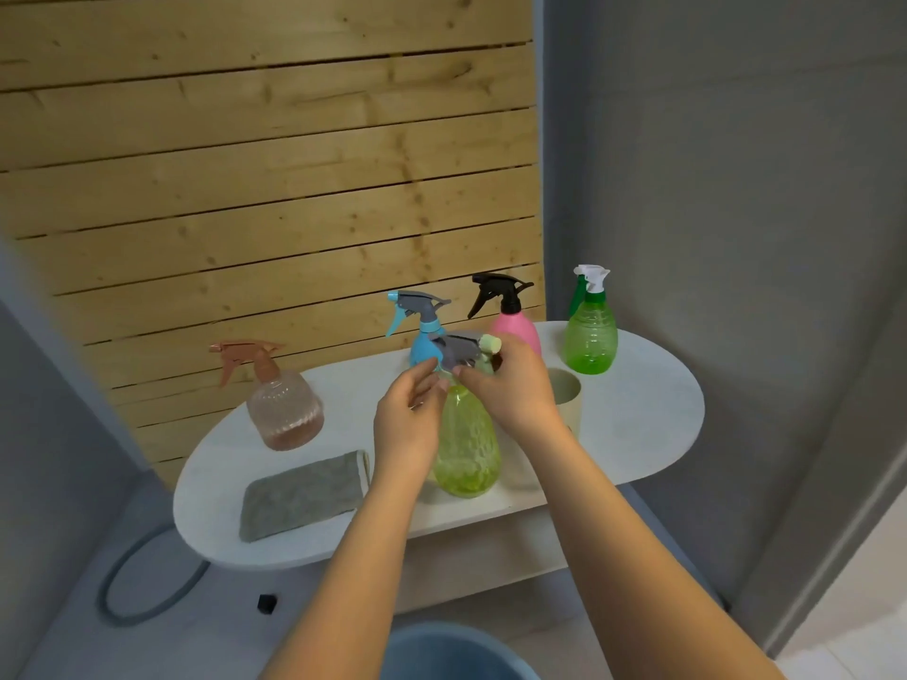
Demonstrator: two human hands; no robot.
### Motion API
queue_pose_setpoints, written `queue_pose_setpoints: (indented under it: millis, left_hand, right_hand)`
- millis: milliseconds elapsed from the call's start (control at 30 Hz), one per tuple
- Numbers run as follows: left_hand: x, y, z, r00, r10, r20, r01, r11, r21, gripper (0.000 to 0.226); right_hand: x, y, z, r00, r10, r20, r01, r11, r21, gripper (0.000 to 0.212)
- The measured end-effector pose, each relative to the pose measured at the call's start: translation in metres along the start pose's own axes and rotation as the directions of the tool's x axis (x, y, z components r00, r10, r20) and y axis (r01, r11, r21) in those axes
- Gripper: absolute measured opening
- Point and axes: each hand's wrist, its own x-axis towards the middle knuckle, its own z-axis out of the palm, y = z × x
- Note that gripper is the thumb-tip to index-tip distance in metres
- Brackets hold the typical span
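While both arms reach forward from the bottom of the view, the 2 hands meet at the top of 1 bottle. The right hand (510,385) comes in from the right and bends over the grey spray head (459,348), with its fingers and thumb wrapped round it. The left hand (407,419) sits lower on the left side. Its fingers curl in at the bottle's neck, just under the trigger. It is hard to tell if it grips the neck or only touches it.

The yellow-green bottle (466,449) stands upright near the front edge of the white oval table (638,424), about in the middle. It is see-through, fat and round at the bottom and thin at the top. Its spray head is grey with a pale green tip that points right. A grey cloth (304,493) lies flat just to its left, and a blue bottle (422,348) stands right behind it.
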Motion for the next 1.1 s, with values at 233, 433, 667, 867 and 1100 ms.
queue_pose_setpoints:
  millis: [233, 433, 667, 867, 1100]
  left_hand:
    - [0.006, -0.004, 0.002, 1.000, 0.018, -0.025, -0.015, 0.996, 0.089, 0.024]
    - [0.008, -0.008, 0.001, 1.000, 0.007, 0.027, -0.010, 0.994, 0.111, 0.033]
    - [0.005, -0.012, 0.001, 0.991, 0.070, 0.112, -0.078, 0.994, 0.074, 0.040]
    - [0.005, -0.012, 0.008, 0.997, 0.078, 0.013, -0.079, 0.993, 0.091, 0.036]
    - [0.011, -0.005, 0.006, 0.984, 0.118, 0.132, -0.139, 0.977, 0.164, 0.016]
  right_hand:
    - [0.003, 0.007, 0.005, 0.998, -0.047, 0.044, 0.048, 0.999, -0.019, 0.020]
    - [-0.002, 0.011, 0.007, 0.997, -0.051, 0.054, 0.052, 0.999, -0.006, 0.025]
    - [-0.004, 0.013, 0.012, 1.000, 0.001, 0.009, 0.001, 0.982, -0.188, 0.030]
    - [-0.005, 0.009, 0.012, 1.000, -0.021, 0.000, 0.020, 0.973, -0.231, 0.016]
    - [-0.007, 0.008, 0.003, 0.996, -0.084, -0.036, 0.080, 0.991, -0.105, 0.019]
